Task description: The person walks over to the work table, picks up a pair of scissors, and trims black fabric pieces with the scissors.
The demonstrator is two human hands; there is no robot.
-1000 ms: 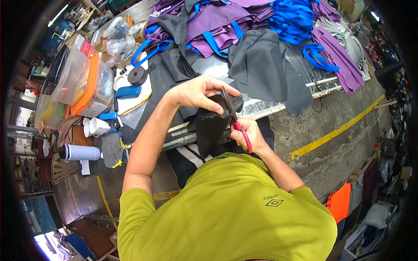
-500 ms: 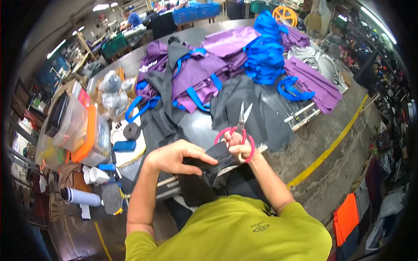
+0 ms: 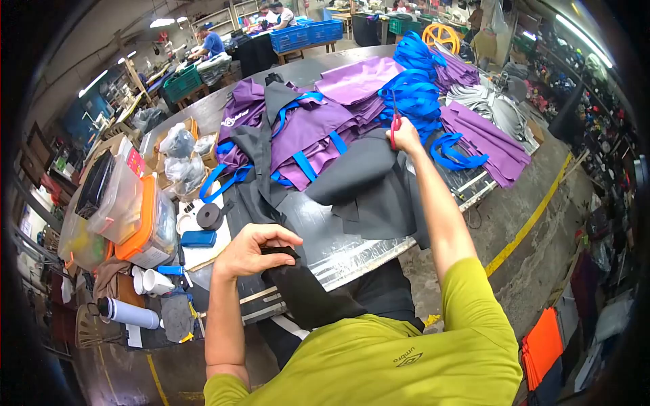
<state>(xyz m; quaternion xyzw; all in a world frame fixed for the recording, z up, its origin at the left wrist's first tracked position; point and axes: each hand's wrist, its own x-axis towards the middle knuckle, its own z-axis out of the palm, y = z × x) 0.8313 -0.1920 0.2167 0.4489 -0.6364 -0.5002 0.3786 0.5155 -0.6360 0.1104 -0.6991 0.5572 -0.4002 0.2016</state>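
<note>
Between its thumb and fingers, my left hand (image 3: 254, 250) pinches a piece of black fabric (image 3: 305, 291), which hangs over the table's near edge onto my lap. My right hand (image 3: 406, 136) is stretched far forward, closed on the red-handled scissors (image 3: 395, 124), whose blades point away from me toward the blue straps (image 3: 412, 95). Below that hand a dark grey fabric piece (image 3: 355, 169) is lifted or folded over on the grey stack. Purple bags (image 3: 318, 135) with blue handles lie left of it.
On the left are a black tape roll (image 3: 209, 216), a blue case (image 3: 198, 239), an orange-rimmed box (image 3: 141, 227), white cups (image 3: 157, 282) and a bottle (image 3: 128, 313). Purple fabric (image 3: 487, 142) lies at the right. Several people (image 3: 211, 43) work in the background.
My right hand has moved forward with the scissors, away from the black fabric and over the grey pieces. My left hand keeps the black fabric. The grey piece has shifted. The view has tilted up.
</note>
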